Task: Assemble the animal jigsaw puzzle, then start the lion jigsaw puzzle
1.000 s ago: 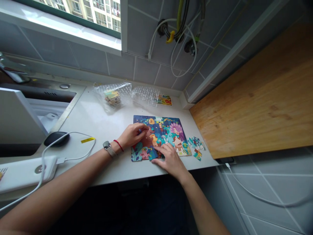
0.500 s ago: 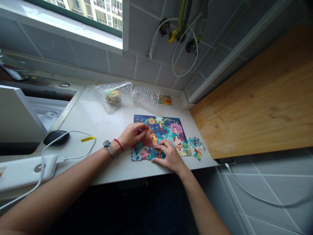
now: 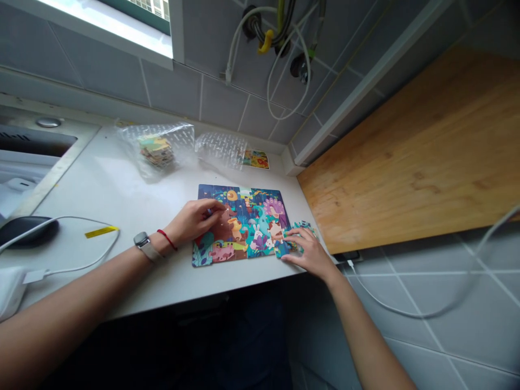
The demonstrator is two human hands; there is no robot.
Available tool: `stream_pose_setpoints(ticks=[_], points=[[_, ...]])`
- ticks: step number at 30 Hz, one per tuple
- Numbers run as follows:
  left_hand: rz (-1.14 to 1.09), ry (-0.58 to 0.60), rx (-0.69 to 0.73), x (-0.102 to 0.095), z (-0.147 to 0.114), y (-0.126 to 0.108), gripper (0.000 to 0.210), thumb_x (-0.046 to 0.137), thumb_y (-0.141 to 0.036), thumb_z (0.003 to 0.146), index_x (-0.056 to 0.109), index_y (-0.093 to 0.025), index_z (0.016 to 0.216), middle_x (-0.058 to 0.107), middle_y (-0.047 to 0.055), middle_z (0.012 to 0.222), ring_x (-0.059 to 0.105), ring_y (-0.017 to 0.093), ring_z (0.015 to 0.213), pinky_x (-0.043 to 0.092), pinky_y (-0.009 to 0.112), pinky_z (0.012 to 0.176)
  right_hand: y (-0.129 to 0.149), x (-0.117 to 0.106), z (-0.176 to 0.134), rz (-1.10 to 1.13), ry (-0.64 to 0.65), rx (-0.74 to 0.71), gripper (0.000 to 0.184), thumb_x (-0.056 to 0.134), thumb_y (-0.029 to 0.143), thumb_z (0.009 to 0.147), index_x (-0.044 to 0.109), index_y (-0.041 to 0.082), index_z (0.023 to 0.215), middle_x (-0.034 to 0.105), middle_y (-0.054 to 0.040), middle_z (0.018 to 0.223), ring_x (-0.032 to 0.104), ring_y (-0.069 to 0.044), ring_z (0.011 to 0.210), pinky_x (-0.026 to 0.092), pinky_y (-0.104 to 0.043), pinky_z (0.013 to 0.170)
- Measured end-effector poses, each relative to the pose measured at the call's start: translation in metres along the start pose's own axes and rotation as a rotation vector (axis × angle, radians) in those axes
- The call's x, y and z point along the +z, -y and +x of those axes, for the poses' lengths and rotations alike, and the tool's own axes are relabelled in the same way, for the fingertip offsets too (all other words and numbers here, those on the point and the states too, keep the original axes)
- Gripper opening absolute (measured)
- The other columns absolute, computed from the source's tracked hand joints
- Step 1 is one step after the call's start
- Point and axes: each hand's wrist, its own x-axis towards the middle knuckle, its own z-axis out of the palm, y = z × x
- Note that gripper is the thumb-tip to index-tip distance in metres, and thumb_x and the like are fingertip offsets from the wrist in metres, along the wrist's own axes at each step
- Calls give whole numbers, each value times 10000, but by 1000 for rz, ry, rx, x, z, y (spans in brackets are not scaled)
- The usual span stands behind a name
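Note:
A colourful animal jigsaw puzzle [image 3: 260, 216] lies mostly assembled on the white countertop. My left hand [image 3: 199, 218], with a watch and a red cord at the wrist, rests on its left part, fingers stretched over the pieces and thumb a little apart. At the lower right corner, my right hand [image 3: 305, 249] has thumb and fingers around a blue-green puzzle piece [image 3: 281, 249] lying against the puzzle's edge. Several loose puzzle pieces [image 3: 304, 225] lie just beyond my right fingers, partly hidden by them.
Behind the puzzle lie a clear plastic bag [image 3: 156, 151] with stacked pieces, another crumpled bag [image 3: 221, 150] and a picture card [image 3: 257, 158]. A black mouse [image 3: 26, 230] and white cable sit left, near the sink edge [image 3: 67, 168]. A wooden panel [image 3: 406, 168] bounds the right.
My right hand has moved right, from the puzzle's bottom middle to its lower right corner, uncovering the bottom row. My left hand stays on the puzzle. The view has shifted right.

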Motion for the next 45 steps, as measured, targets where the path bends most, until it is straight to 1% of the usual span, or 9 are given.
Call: stream_pose_setpoints(ticks=[3,7,10,13,21,30,38,42,45], points=[[-11,-32,-21,-1,1,1,213,583,-321,973,733,-172,941,768,36,855,681,132,687,528,232,629,0,3,7,-12,43,-20,508,923,317,760,748,300,1237,678,-89,1224,611,-308,1197,497,-513,1064],[-5,-52,-23,-1,1,2,213,596,-328,968,735,-171,933,767,33,848,665,125,665,525,228,623,0,1,15,-16,70,-29,504,942,313,734,761,302,1205,678,-86,1221,619,-303,1187,498,-508,1061],[4,-44,-31,-1,1,1,206,599,-325,969,737,-175,939,758,25,828,649,119,642,523,225,623,0,0,15,-22,76,-8,485,936,304,738,761,294,1190,667,-89,1250,615,-303,1196,498,-502,1065],[2,-37,-35,-1,1,0,198,601,-320,969,736,-177,941,754,20,816,639,114,626,520,220,619,0,0,15,-27,85,-4,529,932,296,742,740,277,1235,657,-100,1286,608,-312,1212,493,-512,1077],[3,-23,-49,-1,0,0,206,598,-329,971,738,-180,943,751,22,815,625,108,615,515,216,605,1,4,18,-21,155,-77,505,889,303,806,731,306,1286,645,-100,1334,601,-306,1259,481,-518,1100],[14,-15,-63,-2,1,-1,236,590,-371,973,738,-191,942,758,22,824,645,119,643,538,229,643,0,6,20,24,140,-32,528,916,292,763,730,286,1257,646,-103,1297,611,-306,1246,492,-515,1092],[24,-17,-59,-2,0,1,227,594,-368,973,733,-191,945,769,27,855,670,128,679,551,236,690,-3,1,21,110,84,-51,422,879,262,795,727,254,1189,702,-86,1178,640,-281,1154,518,-469,1033],[26,-19,-59,-2,0,1,228,591,-368,973,733,-192,945,767,25,848,668,128,675,549,238,688,-8,-1,30,84,26,-4,412,862,283,821,732,248,1211,694,-90,1158,629,-281,1136,535,-460,1003],[26,-16,-57,-2,0,1,232,586,-369,973,734,-192,946,767,26,851,659,125,664,548,238,682,-11,2,42,54,48,-6,415,868,290,814,748,254,1209,683,-87,1166,624,-281,1142,535,-467,1013]])
